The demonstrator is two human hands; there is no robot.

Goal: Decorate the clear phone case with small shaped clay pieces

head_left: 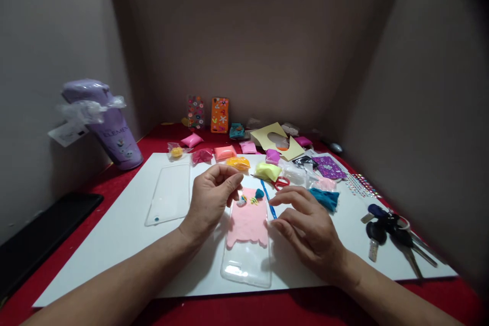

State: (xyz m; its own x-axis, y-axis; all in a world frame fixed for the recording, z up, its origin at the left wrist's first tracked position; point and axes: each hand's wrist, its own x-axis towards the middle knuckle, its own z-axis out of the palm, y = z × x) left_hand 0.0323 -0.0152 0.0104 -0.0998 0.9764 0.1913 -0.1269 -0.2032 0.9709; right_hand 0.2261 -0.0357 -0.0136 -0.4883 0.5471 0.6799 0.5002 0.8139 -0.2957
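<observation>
A clear phone case (246, 267) lies before me, its upper part covered by a ragged-edged sheet of pink clay (248, 224). On the pink sit a small white-and-multicoloured piece (242, 201), some thin yellow strips (254, 200) and a teal lump (260, 193). My left hand (214, 193) is above the case's upper left edge, thumb and fingers pinched together; whatever is between them is hidden. At the case's right side, my right hand (309, 224) has its thumb and fingers apart, holding nothing. A blue modelling tool (268, 198) lies beside its fingertips.
A second clear case (171, 193) lies left on the white board (114, 254). Behind are bagged clay packets, yellow (267, 171) and orange (238, 163), and red scissors (281, 182). Keys (393, 232) lie right; a purple tumbler (114, 130) stands left. Two decorated cases (220, 115) stand at the back.
</observation>
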